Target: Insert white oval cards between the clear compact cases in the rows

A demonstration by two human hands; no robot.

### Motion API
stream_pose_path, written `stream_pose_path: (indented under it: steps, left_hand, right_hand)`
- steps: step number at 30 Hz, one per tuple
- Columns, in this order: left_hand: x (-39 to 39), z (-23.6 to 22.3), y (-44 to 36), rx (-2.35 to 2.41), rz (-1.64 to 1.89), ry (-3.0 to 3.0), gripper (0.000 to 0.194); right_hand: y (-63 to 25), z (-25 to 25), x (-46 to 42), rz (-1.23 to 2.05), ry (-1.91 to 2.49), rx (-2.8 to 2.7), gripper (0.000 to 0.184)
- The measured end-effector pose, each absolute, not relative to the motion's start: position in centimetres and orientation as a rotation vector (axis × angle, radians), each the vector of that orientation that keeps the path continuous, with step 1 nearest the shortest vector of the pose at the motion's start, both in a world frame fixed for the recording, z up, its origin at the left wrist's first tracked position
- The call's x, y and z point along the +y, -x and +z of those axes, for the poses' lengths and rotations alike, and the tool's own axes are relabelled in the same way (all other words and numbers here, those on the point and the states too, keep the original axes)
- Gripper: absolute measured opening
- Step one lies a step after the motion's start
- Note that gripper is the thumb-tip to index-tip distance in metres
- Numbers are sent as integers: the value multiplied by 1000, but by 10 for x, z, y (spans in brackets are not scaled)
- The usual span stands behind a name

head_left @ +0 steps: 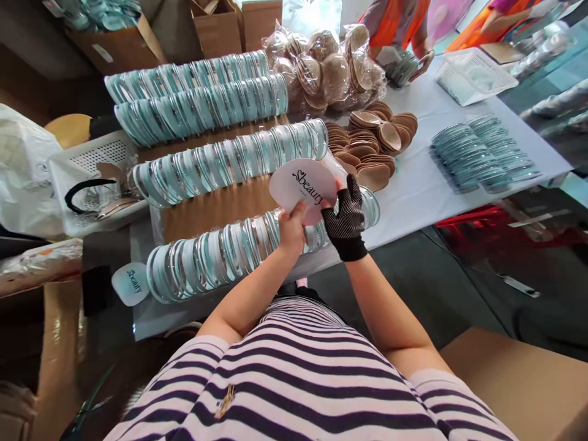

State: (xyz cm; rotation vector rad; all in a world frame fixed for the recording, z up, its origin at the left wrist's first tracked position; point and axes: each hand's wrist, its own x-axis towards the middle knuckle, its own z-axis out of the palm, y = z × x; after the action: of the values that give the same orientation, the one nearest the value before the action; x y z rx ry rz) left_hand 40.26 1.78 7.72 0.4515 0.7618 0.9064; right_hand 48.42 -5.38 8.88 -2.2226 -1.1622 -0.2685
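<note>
A pale oval disc [294, 179] printed with "beauty" is held flat above the front rows. My bare left hand [293, 231] pinches its near edge, the thumb on top. On its right edge, my right hand [346, 215], in a dark dotted glove with bare fingertips, grips it too. Just below both hands runs the nearest row of round glassy discs [215, 257], standing on edge. A second such row [229, 156] lies behind the oval disc. At the near row's left end leans a pale "beauty" disc [133, 283].
Two more disc rows [202, 104] stand farther back. Brown oval pieces [374, 177] lie in piles, with bagged ones [335, 76] behind. Glassy stacks [473, 153] and a white basket [478, 73] are at right. A co-worker's hand [421, 64] holds discs across the table.
</note>
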Motion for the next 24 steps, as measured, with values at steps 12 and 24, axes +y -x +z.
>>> stream_pose_path:
  steps: [12, 24]
  left_hand:
    - [58, 72, -391, 835, 785, -252, 33]
    - [62, 71, -391, 800, 809, -205, 44]
  right_hand:
    - [-464, 108, -142, -323, 2570, -633, 49]
    - [-415, 62, -125, 257, 2949, -1041, 42]
